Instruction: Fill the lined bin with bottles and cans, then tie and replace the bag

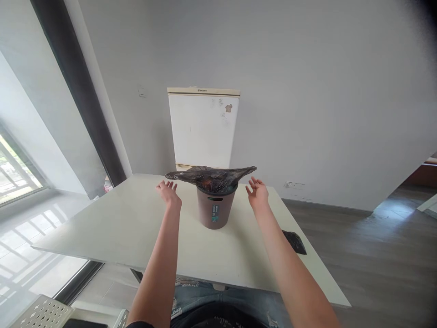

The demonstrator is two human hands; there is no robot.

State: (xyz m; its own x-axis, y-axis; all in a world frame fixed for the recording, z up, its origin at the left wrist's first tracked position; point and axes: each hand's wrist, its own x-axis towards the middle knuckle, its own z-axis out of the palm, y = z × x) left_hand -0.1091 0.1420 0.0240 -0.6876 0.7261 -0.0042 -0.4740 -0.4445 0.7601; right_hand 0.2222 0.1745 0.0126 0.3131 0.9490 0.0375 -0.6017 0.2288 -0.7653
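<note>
A small brown waste bin [215, 210] stands upright on the white table [112, 223]. A dark plastic bag [210, 175] lines it, its two ends sticking out sideways over the rim. My left hand [168, 192] hovers just left of the bin, fingers spread, close to the bag's left end. My right hand [257, 191] hovers just right of the bin, fingers apart, close to the bag's right end. Neither hand holds anything or touches the bag.
A folded dark bag [295, 241] lies near the table's right edge. Behind the table a white fridge [203, 130] stands against the grey wall. A window is at the left, wooden floor at the right, and a white perforated stool [41, 313] sits below.
</note>
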